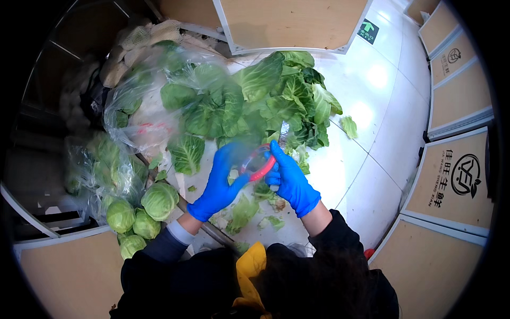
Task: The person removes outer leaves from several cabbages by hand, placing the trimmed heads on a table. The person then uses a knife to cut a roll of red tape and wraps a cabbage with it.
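A roll of red tape is held between my two blue-gloved hands. My left hand has its thumb at the lower left of the ring; its fingers are partly blurred. My right hand pinches the right side of the roll with the thumb up. What looks like a knife also sits in my right hand, its shiny blade pointing away over the leaves and its handle end showing below the fingers. Beyond my hands lies a heap of loose green cabbage leaves. Several trimmed cabbage heads rest at the lower left.
Clear plastic bags with greens lie at the left, partly blurred. Mesh sacks stand behind them. Wood-coloured panels with metal frames stand ahead and along the right. Leaf scraps litter the tiled floor.
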Demonstrator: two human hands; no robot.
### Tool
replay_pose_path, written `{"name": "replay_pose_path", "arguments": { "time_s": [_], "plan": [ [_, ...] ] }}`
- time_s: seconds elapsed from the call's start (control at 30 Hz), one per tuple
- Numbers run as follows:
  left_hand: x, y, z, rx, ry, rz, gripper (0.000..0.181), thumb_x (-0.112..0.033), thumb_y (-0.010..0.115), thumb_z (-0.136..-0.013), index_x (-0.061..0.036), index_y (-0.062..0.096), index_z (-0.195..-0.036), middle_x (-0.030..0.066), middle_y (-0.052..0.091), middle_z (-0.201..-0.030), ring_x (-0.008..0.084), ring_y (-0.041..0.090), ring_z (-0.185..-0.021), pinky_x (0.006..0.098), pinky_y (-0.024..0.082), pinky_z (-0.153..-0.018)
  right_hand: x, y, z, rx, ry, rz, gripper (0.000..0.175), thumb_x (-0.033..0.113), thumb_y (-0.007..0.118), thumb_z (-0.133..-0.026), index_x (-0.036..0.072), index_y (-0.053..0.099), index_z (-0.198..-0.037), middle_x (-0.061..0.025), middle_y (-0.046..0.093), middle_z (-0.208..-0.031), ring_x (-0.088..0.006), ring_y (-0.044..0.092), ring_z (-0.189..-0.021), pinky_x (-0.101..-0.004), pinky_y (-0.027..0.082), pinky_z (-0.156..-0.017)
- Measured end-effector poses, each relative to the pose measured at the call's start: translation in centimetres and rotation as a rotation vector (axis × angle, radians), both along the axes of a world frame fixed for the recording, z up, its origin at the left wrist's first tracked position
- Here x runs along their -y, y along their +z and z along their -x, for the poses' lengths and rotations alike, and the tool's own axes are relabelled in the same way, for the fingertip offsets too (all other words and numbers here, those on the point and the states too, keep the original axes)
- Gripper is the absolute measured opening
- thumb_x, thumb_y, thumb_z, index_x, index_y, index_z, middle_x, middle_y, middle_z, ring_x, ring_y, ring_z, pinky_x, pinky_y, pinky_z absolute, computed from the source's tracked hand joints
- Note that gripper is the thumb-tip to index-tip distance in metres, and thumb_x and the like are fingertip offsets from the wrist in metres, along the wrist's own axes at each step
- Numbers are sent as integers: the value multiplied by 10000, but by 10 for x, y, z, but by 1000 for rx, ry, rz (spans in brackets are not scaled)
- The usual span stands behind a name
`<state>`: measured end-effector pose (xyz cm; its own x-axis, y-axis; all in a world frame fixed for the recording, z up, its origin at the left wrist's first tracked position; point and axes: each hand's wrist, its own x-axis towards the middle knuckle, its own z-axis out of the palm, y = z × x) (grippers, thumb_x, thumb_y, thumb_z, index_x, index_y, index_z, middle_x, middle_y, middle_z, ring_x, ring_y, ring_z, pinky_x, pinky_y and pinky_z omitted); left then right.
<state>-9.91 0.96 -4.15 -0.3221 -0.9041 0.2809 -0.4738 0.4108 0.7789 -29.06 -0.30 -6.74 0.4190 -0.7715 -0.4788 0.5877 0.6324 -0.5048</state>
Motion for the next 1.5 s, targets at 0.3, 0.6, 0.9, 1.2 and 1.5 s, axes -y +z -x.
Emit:
{"name": "replay_pose_path", "arguments": {
  "time_s": [0.3,0.6,0.9,1.2,1.5],
  "plan": [
    [-8,-16,1,-198,-152,-156,333,-42,596,-837,-44,531,-1164,131,502,-1239,292,448,-1201,387,355,-995,-7,-21,6,-186,168,249,460,66,495,-928,85,379,-1373,-26,534,-1071,-117,514,-882,-259,432,-788],
    [-6,-19,-4,-263,-187,-297,369,-73,560,-878,-52,479,-1237,141,431,-1343,261,412,-1250,382,315,-1034,-10,32,-1,-68,3,65,337,209,516,-944,52,496,-1241,-12,557,-1015,-70,521,-847,-216,439,-714],
    [-7,0,-3,-466,-84,-535,402,-78,536,-900,-24,438,-1286,116,470,-1308,208,442,-1205,346,335,-1016,-9,23,3,-588,-170,213,266,277,559,-900,25,641,-925,-19,571,-608,-48,397,-464,-192,268,-424],
    [-11,3,0,-416,-42,-576,309,-92,573,-888,-18,529,-1185,96,596,-1098,157,560,-998,306,425,-891,-3,17,8,-727,-138,510,338,99,587,-851,35,588,-1182,24,542,-672,-48,499,-595,-191,369,-553],
    [-10,10,2,-539,-23,-644,232,-171,519,-928,2,578,-1071,62,623,-877,132,582,-826,287,468,-777,-6,19,11,-728,-66,493,268,101,616,-833,18,621,-1088,25,545,-653,-57,487,-572,-207,389,-538]
  ]
}}
